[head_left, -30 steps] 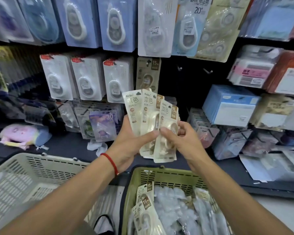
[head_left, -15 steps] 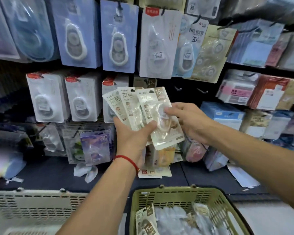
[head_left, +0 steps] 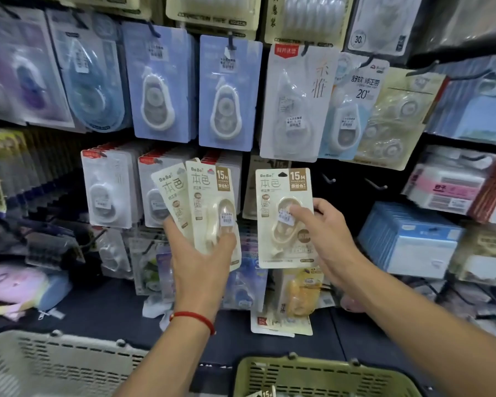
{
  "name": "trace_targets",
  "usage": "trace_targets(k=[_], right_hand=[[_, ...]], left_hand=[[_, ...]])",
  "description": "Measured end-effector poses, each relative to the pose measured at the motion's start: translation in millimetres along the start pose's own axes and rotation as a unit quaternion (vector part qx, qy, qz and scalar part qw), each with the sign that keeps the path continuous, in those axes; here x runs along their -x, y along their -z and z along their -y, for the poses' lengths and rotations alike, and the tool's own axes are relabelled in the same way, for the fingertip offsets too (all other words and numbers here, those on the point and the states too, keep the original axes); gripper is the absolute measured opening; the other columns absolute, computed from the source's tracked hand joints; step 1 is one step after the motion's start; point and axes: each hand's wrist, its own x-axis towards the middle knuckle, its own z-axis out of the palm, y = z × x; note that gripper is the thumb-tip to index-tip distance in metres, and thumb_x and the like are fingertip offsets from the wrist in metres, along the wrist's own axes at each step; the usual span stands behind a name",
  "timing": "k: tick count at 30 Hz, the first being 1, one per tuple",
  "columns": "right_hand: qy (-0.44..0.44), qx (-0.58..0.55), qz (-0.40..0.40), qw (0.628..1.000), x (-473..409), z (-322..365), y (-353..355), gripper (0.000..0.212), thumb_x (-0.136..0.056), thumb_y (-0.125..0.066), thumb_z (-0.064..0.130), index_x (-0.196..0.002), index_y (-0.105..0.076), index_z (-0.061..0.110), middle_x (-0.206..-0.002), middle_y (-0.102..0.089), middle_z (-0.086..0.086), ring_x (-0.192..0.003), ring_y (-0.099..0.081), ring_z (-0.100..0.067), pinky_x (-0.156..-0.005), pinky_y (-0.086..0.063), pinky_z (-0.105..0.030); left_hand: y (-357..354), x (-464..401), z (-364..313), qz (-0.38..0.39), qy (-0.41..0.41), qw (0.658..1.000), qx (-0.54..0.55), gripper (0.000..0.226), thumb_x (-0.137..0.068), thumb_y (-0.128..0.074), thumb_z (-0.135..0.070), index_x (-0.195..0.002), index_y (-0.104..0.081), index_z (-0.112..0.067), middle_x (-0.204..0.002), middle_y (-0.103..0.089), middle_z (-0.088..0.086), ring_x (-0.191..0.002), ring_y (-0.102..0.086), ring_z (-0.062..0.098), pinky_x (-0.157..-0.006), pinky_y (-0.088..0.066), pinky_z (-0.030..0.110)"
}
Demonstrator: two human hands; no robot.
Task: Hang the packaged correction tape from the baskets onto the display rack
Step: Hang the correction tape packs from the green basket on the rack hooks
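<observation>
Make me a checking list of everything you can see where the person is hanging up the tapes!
Surface: dark shelf under the rack.
Job's things: one cream pack held up at the rack; more cream packs fanned out; green basket below.
Clutter: purple pouch, loose pack on the shelf.
Grippers: left hand grips the fan; right hand pinches the single pack.
Cables: nothing seen.
Surroundings: blue packs hanging above, white basket, empty hooks.

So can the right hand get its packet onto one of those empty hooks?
Probably yes. The right hand holds one correction tape packet just left of a bare hook, and nothing hangs between them.
</observation>
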Motion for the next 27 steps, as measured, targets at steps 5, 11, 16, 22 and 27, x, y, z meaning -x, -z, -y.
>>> trace_targets(k=[5,11,16,22,27], right_hand=[[0.027,0.006,0.002,1.000,-4,-5,-8,0.028,-0.094,-0.077,0.036,-0.115,-0.067,0.021,-0.102,-0.082,0.004,-0.091,-0.079,-0.015,-0.073,-0.059,-0.030],[0.053,0.050,-0.058,0.996,-11,-5,-18,0.039,-0.085,-0.081,0.053,-0.110,-0.071,0.024,-0.101,-0.081,0.006,-0.092,-0.077,-0.013,-0.082,-0.061,-0.037],[0.024,0.293,-0.071,0.953,-9,-15,-17,0.071,-0.096,-0.068,0.054,-0.150,-0.042,0.017,-0.147,-0.048,-0.004,-0.128,-0.055,-0.021,-0.105,-0.050,-0.046],[0.035,0.150,0.093,0.984,20,-19,-26,0.026,-0.099,-0.062,0.056,-0.115,-0.069,0.036,-0.108,-0.074,0.022,-0.101,-0.067,0.008,-0.085,-0.055,-0.020],[-0.010,0.027,0.111,0.993,23,-24,-25,0.035,-0.091,-0.079,0.043,-0.120,-0.068,0.028,-0.104,-0.080,0.008,-0.092,-0.076,-0.004,-0.066,-0.055,-0.012]], left_hand=[[5,-2,0,-0.028,-0.022,0.999,-0.015,0.063,-0.088,-0.081,-0.012,-0.126,-0.043,-0.046,-0.111,-0.064,-0.041,-0.100,-0.067,-0.013,-0.080,-0.061,0.022],[7,-3,-3,-0.040,-0.018,0.999,-0.008,0.072,-0.080,-0.080,-0.027,-0.132,-0.039,-0.054,-0.116,-0.064,-0.038,-0.105,-0.067,-0.009,-0.091,-0.060,0.039],[1,-2,4,-0.005,-0.025,0.999,-0.022,0.069,-0.085,-0.084,-0.014,-0.128,-0.046,-0.051,-0.115,-0.065,-0.039,-0.104,-0.066,-0.013,-0.087,-0.061,0.031],[-6,1,9,0.070,0.049,0.996,0.017,0.087,-0.073,-0.094,-0.020,-0.143,-0.045,-0.036,-0.130,-0.069,-0.015,-0.121,-0.068,0.009,-0.103,-0.057,0.047],[-10,2,9,0.127,0.056,0.990,0.019,0.081,-0.076,-0.093,-0.006,-0.142,-0.049,-0.026,-0.130,-0.072,-0.005,-0.120,-0.070,0.014,-0.100,-0.060,0.045]])
